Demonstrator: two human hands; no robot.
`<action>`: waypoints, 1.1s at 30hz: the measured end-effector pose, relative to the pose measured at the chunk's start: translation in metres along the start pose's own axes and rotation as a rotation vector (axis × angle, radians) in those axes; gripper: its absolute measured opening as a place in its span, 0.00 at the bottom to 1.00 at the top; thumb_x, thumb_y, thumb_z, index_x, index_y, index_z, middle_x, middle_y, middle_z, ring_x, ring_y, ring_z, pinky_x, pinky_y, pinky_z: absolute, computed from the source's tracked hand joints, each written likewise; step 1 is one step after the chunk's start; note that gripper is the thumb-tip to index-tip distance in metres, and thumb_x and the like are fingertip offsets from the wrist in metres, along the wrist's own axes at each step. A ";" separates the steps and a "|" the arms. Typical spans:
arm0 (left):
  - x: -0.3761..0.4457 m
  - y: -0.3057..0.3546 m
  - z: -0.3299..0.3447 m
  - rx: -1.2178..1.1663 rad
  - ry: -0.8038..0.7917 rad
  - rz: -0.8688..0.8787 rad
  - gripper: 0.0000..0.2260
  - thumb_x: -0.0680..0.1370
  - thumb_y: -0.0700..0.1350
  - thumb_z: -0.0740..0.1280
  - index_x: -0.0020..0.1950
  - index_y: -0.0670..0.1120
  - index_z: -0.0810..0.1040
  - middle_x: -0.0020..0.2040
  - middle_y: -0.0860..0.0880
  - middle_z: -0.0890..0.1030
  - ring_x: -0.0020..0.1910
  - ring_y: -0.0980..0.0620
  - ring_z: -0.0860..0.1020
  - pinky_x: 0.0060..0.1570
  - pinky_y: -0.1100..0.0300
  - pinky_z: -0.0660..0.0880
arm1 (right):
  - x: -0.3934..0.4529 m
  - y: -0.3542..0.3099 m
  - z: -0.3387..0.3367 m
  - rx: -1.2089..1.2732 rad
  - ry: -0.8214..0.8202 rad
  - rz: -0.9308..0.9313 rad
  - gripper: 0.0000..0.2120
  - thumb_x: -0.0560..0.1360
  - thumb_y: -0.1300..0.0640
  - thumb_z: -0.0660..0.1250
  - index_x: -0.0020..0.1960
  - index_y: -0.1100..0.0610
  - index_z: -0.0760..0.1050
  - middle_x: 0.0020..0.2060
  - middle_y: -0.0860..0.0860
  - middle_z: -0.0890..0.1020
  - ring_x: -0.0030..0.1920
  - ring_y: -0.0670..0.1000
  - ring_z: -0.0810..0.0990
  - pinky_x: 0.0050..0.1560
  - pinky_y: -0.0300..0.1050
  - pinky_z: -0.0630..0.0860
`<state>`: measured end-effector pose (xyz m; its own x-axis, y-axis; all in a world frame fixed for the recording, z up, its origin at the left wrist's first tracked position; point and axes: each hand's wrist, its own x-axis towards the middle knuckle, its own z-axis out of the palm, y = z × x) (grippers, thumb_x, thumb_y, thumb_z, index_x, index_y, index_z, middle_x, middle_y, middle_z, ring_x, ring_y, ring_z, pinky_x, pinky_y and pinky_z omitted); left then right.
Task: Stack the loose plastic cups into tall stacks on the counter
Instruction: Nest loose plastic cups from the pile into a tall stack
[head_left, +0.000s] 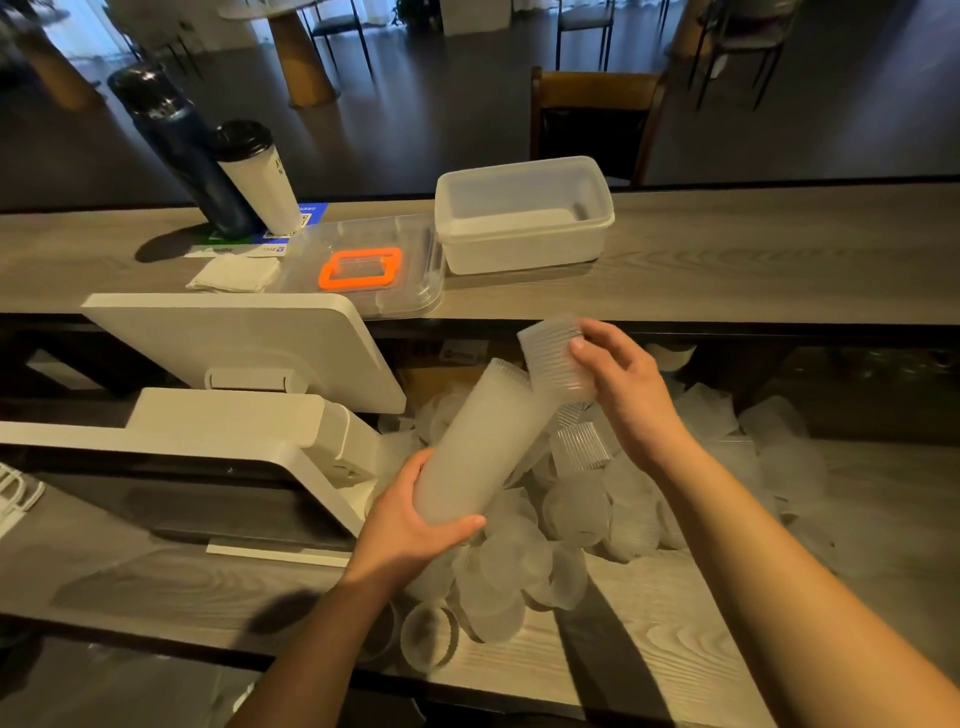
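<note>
My left hand (415, 525) grips the base of a long stack of frosted plastic cups (478, 441), tilted up and to the right above the counter. My right hand (618, 379) holds a shorter stack of ribbed clear cups (550, 358) by its side, just beside the open top of the long stack. Below both hands lies a pile of several loose translucent cups (571, 519), spread over the lower counter (649, 623), with a few more cups (431, 634) near its front edge.
A white point-of-sale terminal (249, 353) stands close on the left. On the raised shelf (753, 260) sit an empty plastic tub (524, 218), a clear lid with an orange ring (363, 267), folded napkins (234, 273), a dark bottle (176, 140) and a lidded paper cup (260, 176).
</note>
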<state>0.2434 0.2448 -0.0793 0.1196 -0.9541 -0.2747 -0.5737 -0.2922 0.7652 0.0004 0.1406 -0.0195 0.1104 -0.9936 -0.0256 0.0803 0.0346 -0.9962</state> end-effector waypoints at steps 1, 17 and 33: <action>0.000 0.001 0.000 0.013 -0.007 0.012 0.39 0.64 0.59 0.80 0.67 0.64 0.61 0.59 0.61 0.70 0.56 0.56 0.74 0.51 0.60 0.74 | -0.001 -0.002 0.000 -0.081 -0.019 -0.035 0.13 0.78 0.52 0.69 0.62 0.46 0.78 0.54 0.41 0.82 0.57 0.40 0.79 0.57 0.40 0.77; 0.003 -0.002 -0.002 0.096 -0.049 0.077 0.38 0.61 0.62 0.79 0.65 0.67 0.61 0.57 0.67 0.69 0.56 0.59 0.74 0.53 0.58 0.77 | 0.003 -0.003 -0.008 -0.378 -0.121 -0.038 0.17 0.77 0.54 0.66 0.65 0.43 0.74 0.54 0.50 0.77 0.53 0.46 0.75 0.51 0.38 0.70; 0.002 -0.006 0.009 -0.018 -0.070 0.025 0.39 0.62 0.57 0.81 0.66 0.62 0.65 0.59 0.61 0.71 0.56 0.57 0.75 0.51 0.61 0.77 | -0.006 0.012 0.015 -0.377 -0.343 0.067 0.22 0.78 0.34 0.55 0.72 0.35 0.66 0.69 0.39 0.69 0.64 0.30 0.65 0.63 0.35 0.59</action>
<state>0.2401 0.2452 -0.0895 0.0484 -0.9544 -0.2945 -0.5612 -0.2699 0.7824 0.0157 0.1490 -0.0299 0.4269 -0.8957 -0.1246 -0.2943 -0.0073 -0.9557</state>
